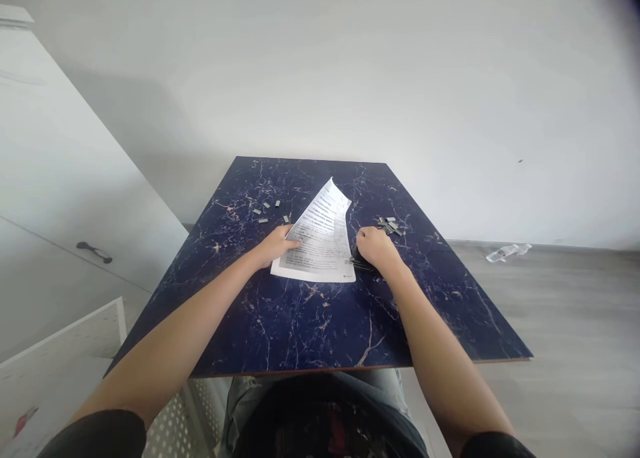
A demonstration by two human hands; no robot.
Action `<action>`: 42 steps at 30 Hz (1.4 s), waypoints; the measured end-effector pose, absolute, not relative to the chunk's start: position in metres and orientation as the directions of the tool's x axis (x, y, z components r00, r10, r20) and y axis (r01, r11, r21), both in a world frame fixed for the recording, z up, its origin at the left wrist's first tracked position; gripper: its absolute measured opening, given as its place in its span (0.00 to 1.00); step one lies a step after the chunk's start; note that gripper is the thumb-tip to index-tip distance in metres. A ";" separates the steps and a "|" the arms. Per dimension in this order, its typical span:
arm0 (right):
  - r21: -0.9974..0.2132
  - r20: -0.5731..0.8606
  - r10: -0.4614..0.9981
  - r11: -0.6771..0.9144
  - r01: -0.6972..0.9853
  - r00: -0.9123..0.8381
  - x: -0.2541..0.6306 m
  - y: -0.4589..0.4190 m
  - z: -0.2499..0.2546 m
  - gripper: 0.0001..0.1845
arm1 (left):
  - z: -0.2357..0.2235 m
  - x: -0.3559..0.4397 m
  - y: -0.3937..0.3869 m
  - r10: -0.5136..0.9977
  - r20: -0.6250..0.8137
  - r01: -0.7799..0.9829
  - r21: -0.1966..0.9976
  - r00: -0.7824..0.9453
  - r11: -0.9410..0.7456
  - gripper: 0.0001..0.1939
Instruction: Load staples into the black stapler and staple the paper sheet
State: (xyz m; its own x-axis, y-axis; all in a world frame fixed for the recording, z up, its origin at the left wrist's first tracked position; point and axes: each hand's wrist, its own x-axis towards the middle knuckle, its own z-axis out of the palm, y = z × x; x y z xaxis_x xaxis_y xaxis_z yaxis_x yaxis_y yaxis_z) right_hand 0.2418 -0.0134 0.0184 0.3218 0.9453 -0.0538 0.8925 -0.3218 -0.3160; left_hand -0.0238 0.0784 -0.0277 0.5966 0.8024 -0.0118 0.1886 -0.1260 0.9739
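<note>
My left hand (274,246) pinches the left edge of some printed paper (320,248), with the thumb on top. The paper tilts up from the table, and its far corner curls. On the paper's right side my right hand (377,246) is closed over a black stapler (364,263), pressing down from above. The stapler's front end meets the paper's right edge; much of its body is hidden under the hand. Just beyond my right hand lies a small pile of grey staple strips (390,225). Several more strips (263,221) are scattered beyond my left hand.
The dark blue marbled table (310,325) stands against a white wall (350,71). On the left is a white cabinet (60,178) with a dark handle (95,252). A clear plastic bottle (507,252) lies on the grey floor (560,311) to the right.
</note>
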 end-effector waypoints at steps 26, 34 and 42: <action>-0.425 0.033 0.994 -0.084 0.901 0.109 0.244 -0.016 0.015 0.19 | -0.001 -0.021 0.049 0.911 0.322 0.620 0.668 0.259 -0.413 0.32; -0.408 0.058 0.987 -0.113 0.906 0.149 0.251 -0.017 0.018 0.18 | -0.013 -0.021 0.055 0.907 0.298 0.657 0.626 0.297 -0.421 0.15; -0.289 0.024 0.988 -0.139 0.947 0.152 0.259 -0.020 0.027 0.20 | -0.012 -0.026 0.059 0.939 0.222 0.688 0.639 0.262 -0.343 0.13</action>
